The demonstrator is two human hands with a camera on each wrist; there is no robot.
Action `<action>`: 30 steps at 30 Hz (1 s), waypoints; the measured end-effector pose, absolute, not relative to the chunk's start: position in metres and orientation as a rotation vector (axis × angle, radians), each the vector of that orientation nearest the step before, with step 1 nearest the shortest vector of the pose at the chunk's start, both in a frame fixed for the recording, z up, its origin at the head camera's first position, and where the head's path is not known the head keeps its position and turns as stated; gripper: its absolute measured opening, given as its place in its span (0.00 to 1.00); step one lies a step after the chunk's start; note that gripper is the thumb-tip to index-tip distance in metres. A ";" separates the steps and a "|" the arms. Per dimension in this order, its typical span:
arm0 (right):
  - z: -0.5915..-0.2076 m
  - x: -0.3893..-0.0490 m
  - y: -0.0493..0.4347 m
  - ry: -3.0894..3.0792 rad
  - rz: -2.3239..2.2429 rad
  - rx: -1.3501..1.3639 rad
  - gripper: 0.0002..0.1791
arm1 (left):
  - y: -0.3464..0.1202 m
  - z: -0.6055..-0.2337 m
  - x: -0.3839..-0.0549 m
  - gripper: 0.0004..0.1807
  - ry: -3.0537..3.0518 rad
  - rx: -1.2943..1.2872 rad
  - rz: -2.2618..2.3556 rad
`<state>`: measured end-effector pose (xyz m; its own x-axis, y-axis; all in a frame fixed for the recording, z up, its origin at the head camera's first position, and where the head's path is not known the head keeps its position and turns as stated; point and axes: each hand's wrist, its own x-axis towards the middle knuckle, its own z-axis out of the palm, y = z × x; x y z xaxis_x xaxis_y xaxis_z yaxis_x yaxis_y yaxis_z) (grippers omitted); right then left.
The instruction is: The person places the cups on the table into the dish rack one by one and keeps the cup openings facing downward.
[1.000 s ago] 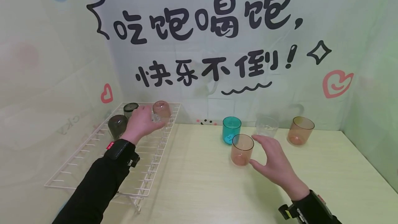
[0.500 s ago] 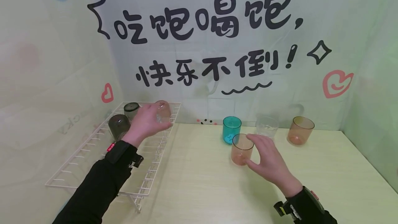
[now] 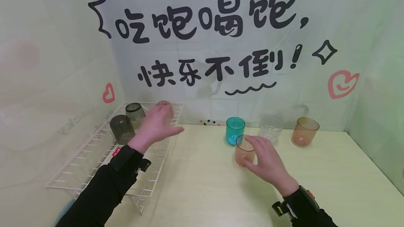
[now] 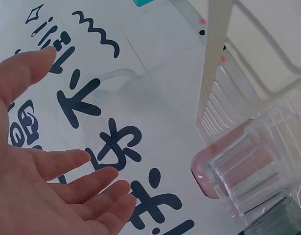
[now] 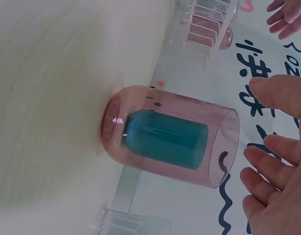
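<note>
My left hand (image 3: 156, 123) hovers over the far part of the white wire rack (image 3: 142, 196), fingers spread, holding nothing. Beneath and beside it, an upturned clear cup (image 4: 260, 164) shows in the left wrist view, with a pink cup (image 4: 203, 171) behind it. Two dark grey cups (image 3: 121, 129) stand upside down left of this hand. On the table, an upright pink tumbler (image 3: 242, 155) stands in front of a teal cup (image 3: 235, 129). My right hand (image 3: 268, 160) is beside the tumbler, thumb and fingers apart around its right side; the right wrist view shows a gap between them.
Behind the right hand stands a clear glass (image 3: 270, 129), and farther right an amber cup (image 3: 305, 132). A printed cloth wall (image 3: 202, 97) closes off the back of the table (image 3: 202, 192). The rack stands along the left side.
My left hand has let go of the clear cup on the rack, its fingers spreading and moving right. My right hand has moved left, closer to the pink tumbler.
</note>
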<state>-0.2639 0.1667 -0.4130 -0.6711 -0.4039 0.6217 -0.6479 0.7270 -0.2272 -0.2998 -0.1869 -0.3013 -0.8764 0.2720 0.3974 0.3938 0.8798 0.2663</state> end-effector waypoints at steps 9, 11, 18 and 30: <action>-0.418 -0.268 0.163 -2.395 0.561 0.789 0.39 | -0.171 -0.299 -0.286 0.47 -2.766 -0.488 -0.492; -0.419 -0.269 0.162 -2.391 0.556 0.797 0.38 | -0.168 -0.299 -0.284 0.48 -2.773 -0.495 -0.497; -0.423 -0.272 0.158 -2.404 0.507 0.799 0.38 | -0.161 -0.302 -0.282 0.50 -2.779 -0.520 -0.495; -0.427 -0.272 0.153 -2.463 0.416 0.784 0.36 | -0.150 -0.306 -0.278 0.50 -2.780 -0.554 -0.509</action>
<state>-0.2725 0.1533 -0.4267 -0.6989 -0.4463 0.5589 -0.6050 0.7857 -0.1291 -0.2775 -0.1505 -0.3059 -0.8932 0.3193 0.3166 0.4107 0.8659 0.2856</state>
